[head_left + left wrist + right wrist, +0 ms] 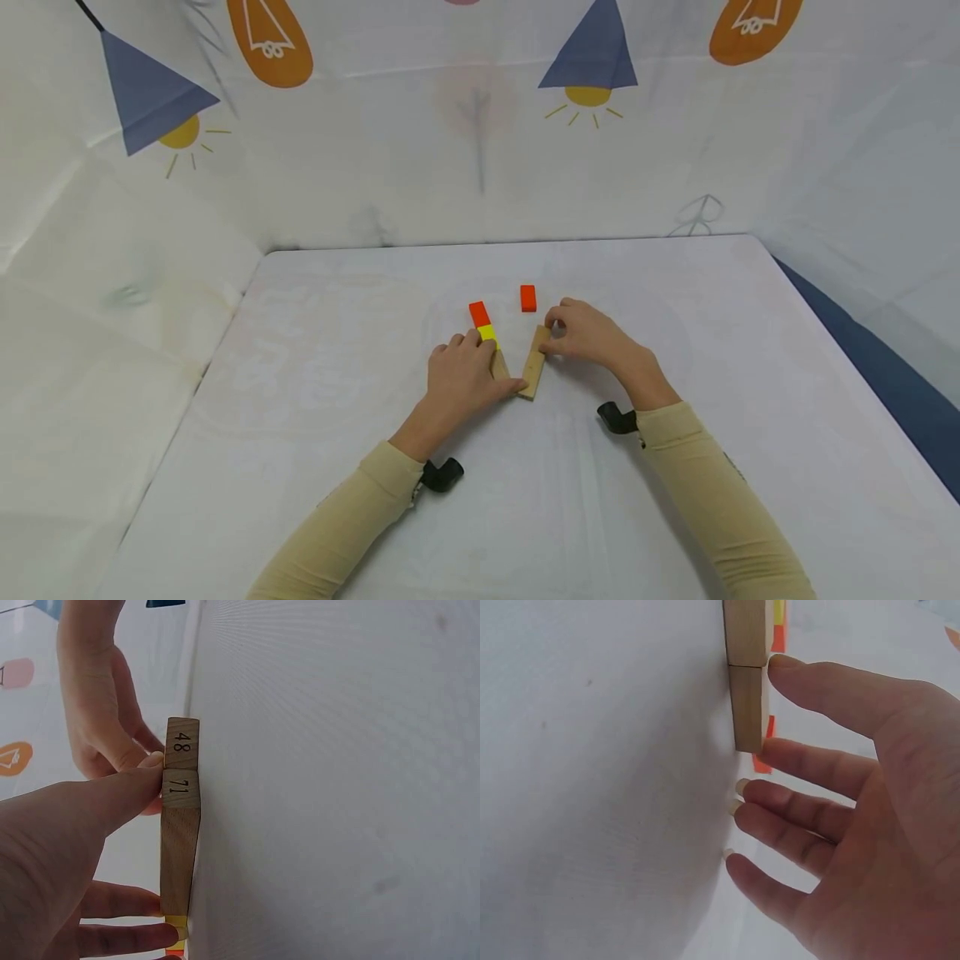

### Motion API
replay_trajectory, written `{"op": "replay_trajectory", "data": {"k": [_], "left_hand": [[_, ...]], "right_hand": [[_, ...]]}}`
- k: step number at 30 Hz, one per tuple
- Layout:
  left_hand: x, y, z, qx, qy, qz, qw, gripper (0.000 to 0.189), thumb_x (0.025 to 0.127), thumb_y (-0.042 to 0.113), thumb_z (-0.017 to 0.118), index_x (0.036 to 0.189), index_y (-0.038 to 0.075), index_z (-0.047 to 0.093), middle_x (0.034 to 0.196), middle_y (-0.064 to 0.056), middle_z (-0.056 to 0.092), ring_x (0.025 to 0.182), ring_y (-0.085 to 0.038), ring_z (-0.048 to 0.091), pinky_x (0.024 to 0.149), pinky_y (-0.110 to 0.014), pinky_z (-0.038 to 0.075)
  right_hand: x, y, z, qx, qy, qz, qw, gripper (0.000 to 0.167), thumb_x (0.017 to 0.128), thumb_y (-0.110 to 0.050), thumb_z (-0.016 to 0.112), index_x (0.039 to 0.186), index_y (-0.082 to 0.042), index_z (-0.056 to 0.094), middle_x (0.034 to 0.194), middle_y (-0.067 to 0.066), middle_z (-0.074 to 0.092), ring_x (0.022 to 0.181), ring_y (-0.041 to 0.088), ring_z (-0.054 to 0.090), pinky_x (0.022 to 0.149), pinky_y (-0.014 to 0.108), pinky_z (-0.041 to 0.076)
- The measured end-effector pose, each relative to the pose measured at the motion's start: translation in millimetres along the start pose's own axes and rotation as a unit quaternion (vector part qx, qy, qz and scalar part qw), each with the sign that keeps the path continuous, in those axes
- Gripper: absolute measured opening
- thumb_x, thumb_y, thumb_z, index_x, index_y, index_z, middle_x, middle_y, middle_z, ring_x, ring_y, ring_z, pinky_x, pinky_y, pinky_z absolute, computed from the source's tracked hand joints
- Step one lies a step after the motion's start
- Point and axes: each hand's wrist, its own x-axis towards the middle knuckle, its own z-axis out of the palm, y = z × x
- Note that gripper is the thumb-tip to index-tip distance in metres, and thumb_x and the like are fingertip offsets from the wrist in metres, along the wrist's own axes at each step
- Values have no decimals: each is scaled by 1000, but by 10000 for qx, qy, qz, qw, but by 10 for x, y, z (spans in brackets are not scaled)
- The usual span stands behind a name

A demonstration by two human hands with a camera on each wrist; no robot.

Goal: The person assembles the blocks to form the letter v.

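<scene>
My left hand point(468, 371) lies over a row of small blocks. Its straight thumb touches the spot where two wooden end faces meet, one stamped 48 point(181, 742) and one stamped 71 point(180, 786). Its other fingers reach along the row to a yellow block point(487, 333), with a red block point(479, 313) beyond it. My right hand point(588, 333) is at the far end of a second plain wooden row point(533, 367), which meets the first in a V. In the right wrist view, the thumb touches this row near a seam point(744, 667), the index fingertip its end; other fingers are spread.
A separate red block point(528, 298) lies beyond the V on the white table point(337, 375). Printed white cloth point(480, 167) hangs behind the table's back edge. Dark devices point(442, 475) are strapped at both wrists.
</scene>
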Motion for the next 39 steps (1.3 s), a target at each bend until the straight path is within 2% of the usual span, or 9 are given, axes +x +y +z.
{"op": "replay_trajectory", "data": {"k": [4, 14, 27, 39], "left_hand": [[13, 15, -4, 23, 8, -12, 10000, 71, 78, 77, 61, 111, 15, 68, 102, -3, 59, 94, -21, 59, 79, -40, 51], [26, 31, -43, -5, -39, -33, 10000, 72, 78, 77, 61, 113, 15, 68, 104, -4, 60, 96, -22, 59, 80, -40, 51], [49, 30, -95, 9, -129, -48, 9999, 72, 78, 77, 61, 114, 15, 68, 107, -3, 61, 97, -21, 59, 81, -40, 52], [6, -7, -72, -57, -35, 68, 10000, 72, 78, 76, 61, 113, 14, 70, 106, -4, 62, 96, -22, 60, 81, -41, 53]], "right_hand": [[16, 50, -22, 141, 54, -75, 9999, 42, 85, -35, 75, 116, -7, 67, 108, 11, 61, 99, 26, 57, 87, 41, 48], [109, 57, -139, 197, -143, 82, 9997, 45, 88, -36, 72, 121, -7, 64, 111, 13, 60, 99, 27, 56, 87, 41, 48], [300, 104, -279, 437, -206, 18, 9988, 50, 89, -31, 71, 130, -6, 58, 108, 15, 59, 94, 27, 53, 81, 39, 47], [444, 99, -270, 424, -305, 133, 9985, 59, 91, -32, 67, 142, -9, 49, 112, 14, 60, 97, 27, 53, 78, 37, 48]]}}
